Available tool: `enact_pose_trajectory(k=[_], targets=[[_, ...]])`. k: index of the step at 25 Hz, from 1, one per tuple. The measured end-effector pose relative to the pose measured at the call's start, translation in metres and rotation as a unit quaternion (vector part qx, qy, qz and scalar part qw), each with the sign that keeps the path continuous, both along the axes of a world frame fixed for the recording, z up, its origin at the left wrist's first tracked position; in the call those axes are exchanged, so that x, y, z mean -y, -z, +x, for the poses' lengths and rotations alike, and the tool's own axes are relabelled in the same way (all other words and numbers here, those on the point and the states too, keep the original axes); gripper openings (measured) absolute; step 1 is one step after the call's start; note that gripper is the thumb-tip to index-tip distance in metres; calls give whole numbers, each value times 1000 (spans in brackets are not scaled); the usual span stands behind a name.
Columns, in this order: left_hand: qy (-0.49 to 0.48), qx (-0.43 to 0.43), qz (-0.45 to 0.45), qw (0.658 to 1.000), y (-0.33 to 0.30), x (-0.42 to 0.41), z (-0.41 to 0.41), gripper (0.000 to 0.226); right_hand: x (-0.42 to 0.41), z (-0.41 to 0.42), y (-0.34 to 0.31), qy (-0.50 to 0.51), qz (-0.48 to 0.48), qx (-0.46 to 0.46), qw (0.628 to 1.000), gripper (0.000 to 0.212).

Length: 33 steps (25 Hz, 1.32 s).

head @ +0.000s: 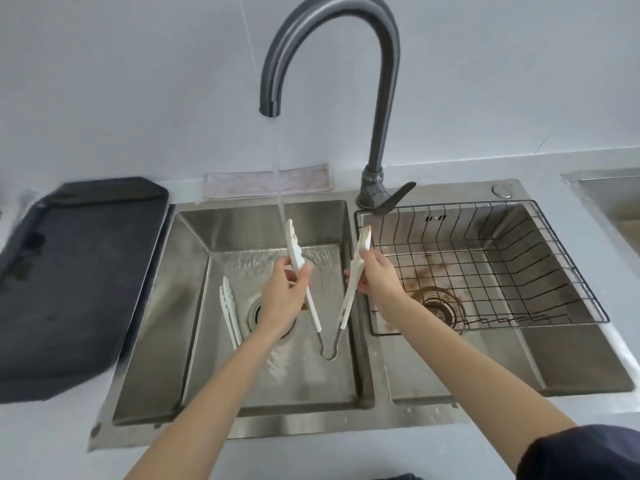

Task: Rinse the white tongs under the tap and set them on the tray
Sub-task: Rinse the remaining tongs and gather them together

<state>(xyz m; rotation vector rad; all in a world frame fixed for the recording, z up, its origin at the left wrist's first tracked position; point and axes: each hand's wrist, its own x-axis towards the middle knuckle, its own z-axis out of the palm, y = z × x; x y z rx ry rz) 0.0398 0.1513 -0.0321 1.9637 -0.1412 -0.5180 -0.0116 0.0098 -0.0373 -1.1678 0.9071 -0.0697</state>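
Note:
White tongs [314,313] with a metal hinge are spread in a wide V over the left basin of the steel sink [194,306]. My left hand [282,296] grips the left arm and my right hand [375,277] grips the right arm. Water runs from the dark grey tap [384,98] onto the tip of the left arm. The right tip looks slightly brown. A second pair of white tongs [229,311] lies in the left basin beside the drain. The dark tray [79,271] rests on the counter left of the sink.
A black wire basket [519,258] sits in the right basin, which has rust-coloured stains around its drain. A pale cloth [266,185] lies folded behind the sink against the wall. Another steel basin's edge [609,199] shows at the far right.

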Motion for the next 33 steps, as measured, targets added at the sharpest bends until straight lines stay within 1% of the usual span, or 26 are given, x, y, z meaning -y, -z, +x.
enact_pose_trajectory(k=[3,7,10,12,15,18,21,23,25,27,30,33], targets=[[-5,20,-4,1000,-2,-23,16,25,-16,22,9,9,83,21,996,36],[-2,44,14,999,-3,-54,50,23,-46,64,21,16,143,20,989,28],[-2,62,30,998,-2,-65,72,26,-58,93,28,13,167,17,986,25],[-8,72,41,997,0,-69,86,28,-63,110,31,14,182,7,983,28],[-11,80,66,995,3,-72,100,39,-67,126,38,31,201,-12,979,33],[-19,72,66,995,8,-73,103,38,-70,133,46,37,206,-31,977,29],[-40,40,42,998,16,-75,101,27,-68,134,50,47,232,-33,971,20],[-68,-25,4,997,21,-79,100,25,-66,134,50,72,267,-11,961,17],[-96,-115,-44,988,28,-83,96,26,-62,134,47,89,284,5,955,21],[-111,-174,-63,976,33,-83,91,27,-60,135,41,80,275,7,958,23],[-113,-208,-71,969,38,-81,87,33,-59,140,27,72,258,-1,963,36],[-106,-228,-98,963,40,-79,83,31,-60,144,13,63,217,-24,974,46]])
